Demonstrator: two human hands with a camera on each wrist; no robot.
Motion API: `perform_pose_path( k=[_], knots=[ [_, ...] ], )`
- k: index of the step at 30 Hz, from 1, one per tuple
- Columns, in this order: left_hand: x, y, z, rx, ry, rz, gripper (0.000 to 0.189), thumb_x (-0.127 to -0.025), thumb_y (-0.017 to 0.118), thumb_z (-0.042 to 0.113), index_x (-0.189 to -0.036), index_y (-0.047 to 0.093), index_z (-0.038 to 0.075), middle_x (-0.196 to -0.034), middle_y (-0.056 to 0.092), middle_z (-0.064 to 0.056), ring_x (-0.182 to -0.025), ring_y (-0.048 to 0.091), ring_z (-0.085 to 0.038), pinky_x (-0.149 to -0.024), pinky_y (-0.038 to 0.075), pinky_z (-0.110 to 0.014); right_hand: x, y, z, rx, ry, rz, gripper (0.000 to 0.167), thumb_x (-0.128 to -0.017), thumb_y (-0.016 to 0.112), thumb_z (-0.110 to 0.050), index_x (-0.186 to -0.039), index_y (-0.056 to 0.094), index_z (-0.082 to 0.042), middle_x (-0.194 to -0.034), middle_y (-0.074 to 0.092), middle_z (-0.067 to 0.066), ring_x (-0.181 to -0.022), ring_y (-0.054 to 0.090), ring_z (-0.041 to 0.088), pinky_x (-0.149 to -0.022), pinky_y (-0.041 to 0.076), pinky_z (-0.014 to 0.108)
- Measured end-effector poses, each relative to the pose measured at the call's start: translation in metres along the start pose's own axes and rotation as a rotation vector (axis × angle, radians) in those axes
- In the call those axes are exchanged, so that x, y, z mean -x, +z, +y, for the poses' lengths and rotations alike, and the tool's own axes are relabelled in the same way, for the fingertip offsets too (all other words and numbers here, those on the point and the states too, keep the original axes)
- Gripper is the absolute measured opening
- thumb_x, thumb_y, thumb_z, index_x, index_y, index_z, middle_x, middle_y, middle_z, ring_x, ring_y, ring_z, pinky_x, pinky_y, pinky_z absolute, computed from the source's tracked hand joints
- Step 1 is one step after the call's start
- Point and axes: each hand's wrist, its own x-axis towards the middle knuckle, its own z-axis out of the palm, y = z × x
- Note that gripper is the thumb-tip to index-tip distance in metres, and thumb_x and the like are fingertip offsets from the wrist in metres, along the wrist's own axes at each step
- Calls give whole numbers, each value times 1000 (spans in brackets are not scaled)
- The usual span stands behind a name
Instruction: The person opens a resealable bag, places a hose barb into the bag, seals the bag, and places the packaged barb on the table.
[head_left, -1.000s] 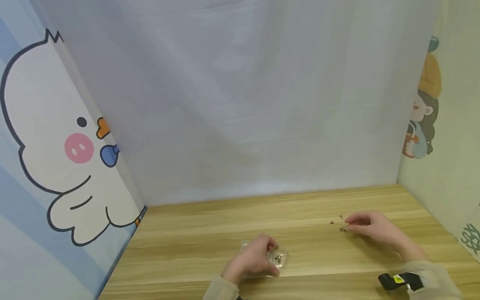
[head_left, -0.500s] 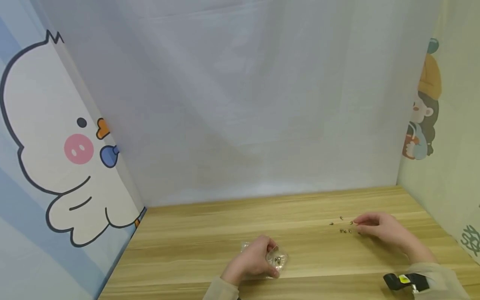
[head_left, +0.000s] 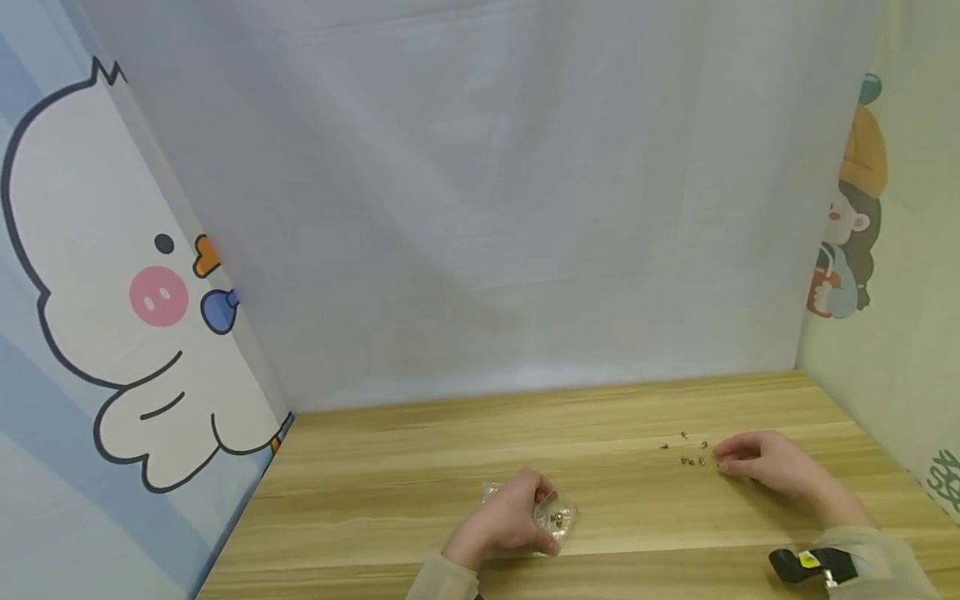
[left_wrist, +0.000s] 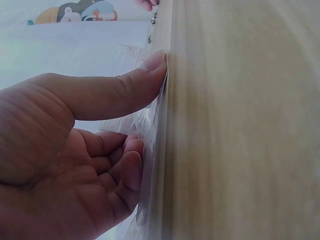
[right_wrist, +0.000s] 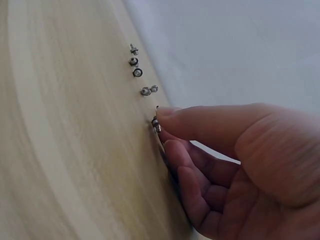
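In the head view, my left hand [head_left: 510,512] grips a clear plastic bag [head_left: 567,510] resting on the table. Several small metal fittings [head_left: 557,521] show inside it. From the left wrist view, the thumb presses the bag's edge while the other fingers curl against it. To the right, my right hand [head_left: 768,462] hovers low over the table. In the right wrist view, its thumb [right_wrist: 172,122] lies close beside one small metal fitting [right_wrist: 156,125] with a hexagonal collar; the index fingertip is hidden. Several more fittings [head_left: 692,462] lie loose left of that hand.
Wood-grain table [head_left: 375,467] spans the work area. A pale curtain [head_left: 487,208] hangs along its back edge. Cartoon-printed sheets [head_left: 112,250] stand at the left and right sides.
My right hand has drawn back to the right, exposing fittings it covered a second ago. Those fittings have stayed in place over the last half second. The left hand and bag are still.
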Motion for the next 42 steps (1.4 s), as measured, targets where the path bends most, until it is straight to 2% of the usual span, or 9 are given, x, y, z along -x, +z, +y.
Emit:
perform_pose_path(
  k=[6,13,28,35,42],
  knots=[
    [0,1,-1,-4,5,2,64,-66,101,2,-119,65,4,-109,62,0,-95,57,-11,-96,52,-32,3,2,2,-15,-9,-12,29,-96,78,-12,-118,73,7,-103,73,6,-92,64,15,-78,52,25],
    [-1,3,-2,-5,14,4,64,-66,101,2,-119,65,4,-108,62,1,-94,57,-9,-93,52,-30,4,4,5,-37,-3,-19,28,-96,77,-11,-117,73,7,-102,72,6,-88,62,11,-73,53,26],
    [-2,2,-4,-17,16,0,63,-68,101,4,-121,65,4,-110,61,1,-96,56,-10,-94,52,-31,0,6,4,36,27,3,24,-99,76,-15,-115,74,3,-102,71,3,-91,62,16,-72,52,26],
    [-2,2,-3,-17,21,5,63,-67,101,3,-119,65,4,-109,61,0,-96,56,-10,-94,52,-31,1,6,0,26,26,0,23,-99,76,-14,-114,74,3,-101,71,3,-92,62,17,-73,52,26],
    [-3,1,-4,-1,17,8,63,-67,101,1,-119,65,3,-109,61,0,-95,56,-10,-93,52,-31,-1,7,1,63,6,11,21,-99,77,-14,-112,75,2,-101,71,2,-93,64,19,-77,52,26]
  ],
)
